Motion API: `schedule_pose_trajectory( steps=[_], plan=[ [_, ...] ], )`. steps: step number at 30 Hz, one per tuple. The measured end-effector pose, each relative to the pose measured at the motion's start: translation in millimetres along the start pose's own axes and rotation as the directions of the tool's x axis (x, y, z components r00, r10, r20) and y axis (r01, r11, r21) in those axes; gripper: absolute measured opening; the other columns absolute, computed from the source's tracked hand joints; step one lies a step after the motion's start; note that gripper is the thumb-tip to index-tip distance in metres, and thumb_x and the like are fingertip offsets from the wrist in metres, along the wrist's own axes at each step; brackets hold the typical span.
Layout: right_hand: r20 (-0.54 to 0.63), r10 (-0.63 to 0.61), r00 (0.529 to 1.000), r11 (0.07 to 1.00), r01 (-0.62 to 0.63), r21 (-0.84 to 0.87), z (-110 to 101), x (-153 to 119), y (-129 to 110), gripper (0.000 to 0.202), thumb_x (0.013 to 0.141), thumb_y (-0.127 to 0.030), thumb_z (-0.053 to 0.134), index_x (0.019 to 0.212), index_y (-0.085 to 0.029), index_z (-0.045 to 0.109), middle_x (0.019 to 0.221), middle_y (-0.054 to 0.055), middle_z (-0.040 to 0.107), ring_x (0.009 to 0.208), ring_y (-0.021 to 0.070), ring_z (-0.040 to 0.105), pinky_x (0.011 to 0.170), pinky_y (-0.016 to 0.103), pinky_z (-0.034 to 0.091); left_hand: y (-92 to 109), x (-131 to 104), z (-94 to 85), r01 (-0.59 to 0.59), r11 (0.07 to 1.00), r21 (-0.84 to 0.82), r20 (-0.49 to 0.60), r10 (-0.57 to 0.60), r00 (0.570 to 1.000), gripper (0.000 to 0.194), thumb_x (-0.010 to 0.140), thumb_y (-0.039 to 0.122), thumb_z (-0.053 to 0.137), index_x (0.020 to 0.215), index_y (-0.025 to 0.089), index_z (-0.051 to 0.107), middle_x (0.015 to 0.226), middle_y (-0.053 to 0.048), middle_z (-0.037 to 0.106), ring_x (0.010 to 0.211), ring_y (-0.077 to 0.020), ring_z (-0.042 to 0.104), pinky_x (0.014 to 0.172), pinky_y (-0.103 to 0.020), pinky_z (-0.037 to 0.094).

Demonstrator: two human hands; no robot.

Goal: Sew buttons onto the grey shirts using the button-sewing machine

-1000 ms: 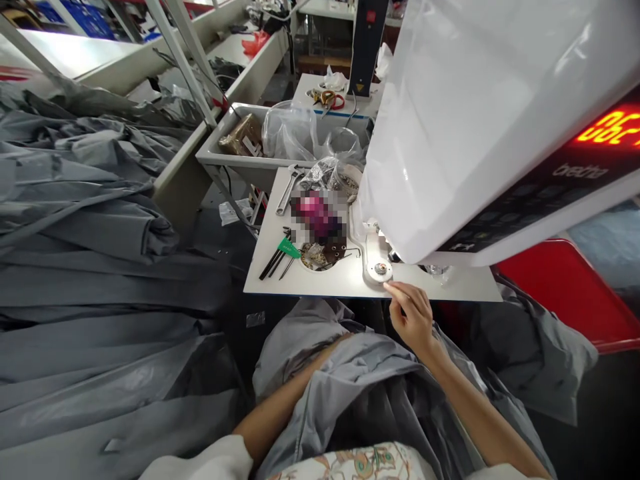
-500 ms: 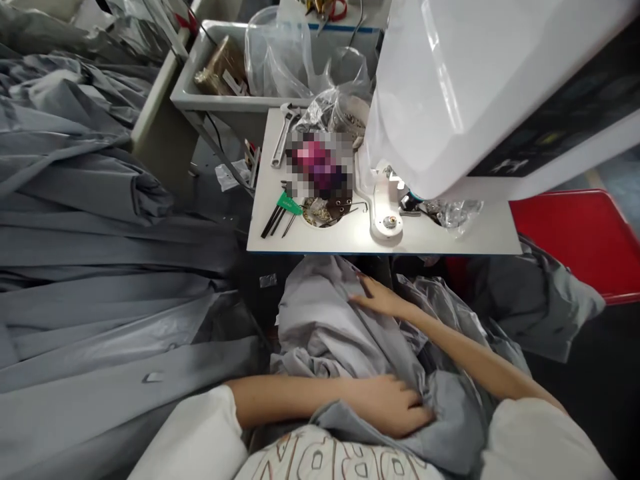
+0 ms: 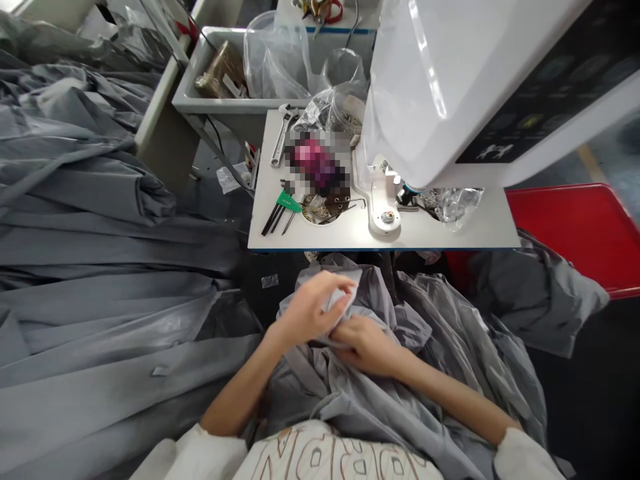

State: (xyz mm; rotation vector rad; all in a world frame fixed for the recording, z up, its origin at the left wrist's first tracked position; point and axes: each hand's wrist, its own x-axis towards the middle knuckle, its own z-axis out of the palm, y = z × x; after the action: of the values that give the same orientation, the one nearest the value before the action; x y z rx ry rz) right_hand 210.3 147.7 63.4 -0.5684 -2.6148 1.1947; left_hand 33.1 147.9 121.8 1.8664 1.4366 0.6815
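Grey fabric (image 3: 350,400) lies bunched over my lap, below the front edge of the white work table (image 3: 325,239). My left hand (image 3: 317,307) has its fingers bent round a raised fold of that fabric, whose corner sticks up past the fingertips. Close beside it, on the right, my right hand (image 3: 363,343) grips the same fabric, its fingertips partly hidden in the folds. Above the table stands a white machine (image 3: 420,87) with a small round fitting on its lower arm (image 3: 387,217).
Long grey fabric pieces (image 3: 100,300) are heaped at the left. A wrench (image 3: 283,137) and green-held hex keys (image 3: 289,202) lie on the table. Behind it is a grey bin (image 3: 240,103) with plastic bags. At the right sits a red tray (image 3: 575,233).
My left hand has moved up from the lap and now holds a fold. My right hand has drawn back toward it from near the table edge. The fabric has been rearranged.
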Motion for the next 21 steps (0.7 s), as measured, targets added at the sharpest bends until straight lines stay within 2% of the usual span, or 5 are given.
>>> schedule_pose_trajectory(
  steps=[2, 5, 10, 16, 21],
  plan=[
    [0.119, -0.186, 0.975, 0.981, 0.177, 0.086, 7, -8, -28, 0.018, 0.088, -0.024, 0.05, 0.099, -0.02, 0.064, 0.094, 0.003, 0.069, 0.09, 0.0161, 0.06, 0.085, 0.028, 0.044, -23, 3, -7.5, 0.099, 0.992, 0.08, -0.038, -0.097, 0.995, 0.037, 0.092, 0.039, 0.045, 0.122, 0.019, 0.053, 0.123, -0.009, 0.06, 0.118, -0.0225, 0.052, 0.104, -0.04, 0.038],
    [0.172, -0.285, 0.943, 0.951, 0.257, 0.169, 17, -6, -50, 0.025, 0.092, -0.035, 0.048, 0.107, -0.023, 0.064, 0.118, 0.003, 0.062, 0.112, 0.017, 0.052, 0.101, 0.031, 0.036, -47, 5, 3.8, 0.142, 0.978, 0.153, 0.176, -0.168, 0.97, 0.056, 0.086, 0.051, 0.052, 0.132, 0.019, 0.047, 0.137, -0.012, 0.051, 0.128, -0.0266, 0.044, 0.108, -0.042, 0.033],
    [0.207, -0.217, 0.954, 0.96, 0.169, 0.224, 3, -3, -51, 0.026, 0.094, -0.037, 0.047, 0.103, -0.021, 0.065, 0.126, 0.006, 0.058, 0.116, 0.0194, 0.05, 0.1, 0.036, 0.037, -62, -1, 26.1, 0.213, 0.976, 0.052, 0.45, -0.213, 0.867, 0.038, 0.085, 0.052, 0.053, 0.1, 0.02, 0.066, 0.086, -0.002, 0.069, 0.077, -0.0169, 0.061, 0.072, -0.026, 0.044],
    [0.097, 0.007, 0.995, 0.876, -0.053, 0.479, -52, -21, -36, 0.031, 0.096, -0.036, 0.04, 0.101, -0.018, 0.065, 0.101, 0.006, 0.069, 0.094, 0.0128, 0.062, 0.085, 0.024, 0.047, -46, -27, 13.0, 0.238, 0.819, -0.523, 0.013, -0.272, 0.962, 0.043, 0.086, 0.045, 0.051, 0.054, 0.016, 0.047, 0.049, 0.005, 0.04, 0.048, -0.0078, 0.034, 0.051, -0.022, 0.029],
    [-0.213, 0.535, 0.817, 0.787, -0.392, 0.476, -60, -3, -2, 0.035, 0.094, -0.045, 0.043, 0.089, -0.018, 0.064, 0.09, 0.003, 0.068, 0.085, 0.0145, 0.062, 0.077, 0.025, 0.047, -14, -42, -10.0, -0.424, 0.356, -0.832, -0.508, -0.186, 0.841, 0.046, 0.086, 0.034, 0.046, 0.051, 0.017, 0.021, 0.041, 0.006, 0.02, 0.041, -0.0078, 0.02, 0.053, -0.026, 0.035]
  ],
)
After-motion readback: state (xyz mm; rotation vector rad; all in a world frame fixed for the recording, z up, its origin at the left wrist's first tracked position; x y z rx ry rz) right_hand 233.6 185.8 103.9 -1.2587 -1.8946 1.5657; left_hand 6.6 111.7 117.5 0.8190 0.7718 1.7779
